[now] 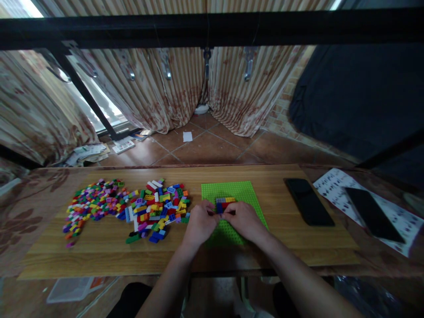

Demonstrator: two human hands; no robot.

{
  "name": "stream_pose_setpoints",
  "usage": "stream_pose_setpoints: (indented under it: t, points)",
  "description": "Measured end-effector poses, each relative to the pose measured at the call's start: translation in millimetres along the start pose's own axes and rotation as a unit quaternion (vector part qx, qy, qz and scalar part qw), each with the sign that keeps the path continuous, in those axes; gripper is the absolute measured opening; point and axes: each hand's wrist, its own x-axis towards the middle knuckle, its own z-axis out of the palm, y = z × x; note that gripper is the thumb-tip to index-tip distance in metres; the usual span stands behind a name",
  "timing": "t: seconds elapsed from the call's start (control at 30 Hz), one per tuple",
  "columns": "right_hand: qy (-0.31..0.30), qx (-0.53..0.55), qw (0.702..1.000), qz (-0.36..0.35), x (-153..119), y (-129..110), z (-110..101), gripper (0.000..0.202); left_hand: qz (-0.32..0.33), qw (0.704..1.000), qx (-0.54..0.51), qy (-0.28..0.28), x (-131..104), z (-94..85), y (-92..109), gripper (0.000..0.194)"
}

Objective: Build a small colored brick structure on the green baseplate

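A green studded baseplate (243, 189) lies on the wooden table in front of me. Attached near its middle is a small group of toy bricks (226, 202) in grey, yellow, red and blue. My left hand (202, 221) and my right hand (243, 218) meet over the plate, just in front of these bricks. The fingertips of both are pinched together and nearly touch each other. Whatever sits between them is too small and too covered to name.
Left of the plate spreads a pile of larger toy bricks (160, 205), and further left a heap of smaller ones (94, 198). To the right lie a black phone (308, 202), a printed sheet (341, 183) and another dark phone-like slab (374, 214). A black bar (212, 30) crosses above.
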Motion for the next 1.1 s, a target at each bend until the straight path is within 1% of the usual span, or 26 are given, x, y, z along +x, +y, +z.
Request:
stream_pose_setpoints:
  t: [0.1,0.27,0.47,0.6,0.7,0.77,0.8,0.87,0.93,1.0,1.03,1.1]
  points:
    - [-0.016,0.023,1.0,0.012,6,4,-1,0.011,-0.032,0.998,-0.042,-0.021,1,-0.6,2,0.017]
    - [-0.017,0.044,0.998,0.047,11,6,0,0.008,-0.065,0.996,-0.063,-0.023,1,0.8,4,0.017]
    - [-0.043,0.088,0.992,0.078,12,5,5,0.012,-0.066,0.997,-0.039,-0.018,6,2.0,1,0.017]
    - [-0.038,0.099,0.992,0.075,6,2,5,0.013,-0.049,0.997,-0.042,-0.031,4,1.5,-1,0.016]
    - [-0.014,0.107,0.994,0.032,3,6,-1,0.015,-0.007,0.998,-0.048,-0.044,-2,-0.5,-2,0.014]
    - [0.017,0.139,0.99,-0.004,4,13,-12,0.019,0.02,0.997,-0.053,-0.056,-6,-3.0,-2,0.013]
    - [0.04,0.16,0.986,-0.008,5,19,-19,0.023,0.028,0.996,-0.057,-0.06,-8,-4.8,-1,0.013]
    - [0.116,0.176,0.977,0.012,9,30,-35,0.028,0.029,0.995,-0.071,-0.058,-10,-9.3,0,0.017]
    - [0.192,0.125,0.973,0.04,13,42,-50,0.029,0.027,0.996,-0.078,-0.039,-9,-14.0,2,0.021]
    - [0.223,0.035,0.972,0.058,15,52,-59,0.026,0.037,0.997,-0.064,-0.012,-7,-17.5,3,0.023]
    - [0.222,-0.011,0.972,0.07,15,57,-60,0.024,0.049,0.998,-0.048,0.002,-6,-18.3,4,0.023]
    - [0.192,-0.09,0.973,0.088,14,63,-60,0.022,0.081,0.996,-0.002,0.031,-5,-17.5,5,0.022]
